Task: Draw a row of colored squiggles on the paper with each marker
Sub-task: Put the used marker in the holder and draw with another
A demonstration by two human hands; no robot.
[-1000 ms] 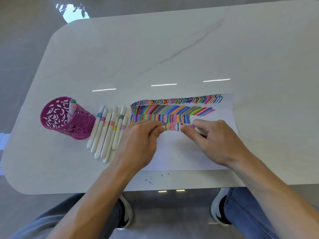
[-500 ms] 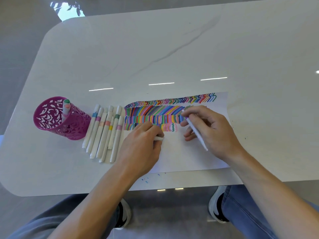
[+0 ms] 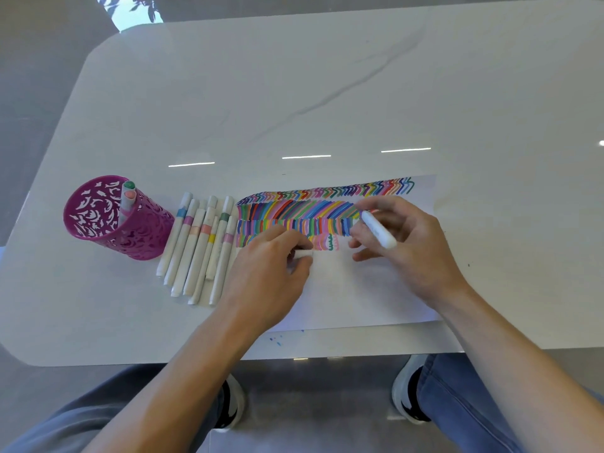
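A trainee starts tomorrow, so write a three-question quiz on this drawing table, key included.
1. True or false: the right hand holds a marker.
2. Where does the pink cup stand? A: left of the loose markers. B: on the paper. C: right of the paper.
3. Count the cup's markers.
Key: 1 true; 2 A; 3 two.
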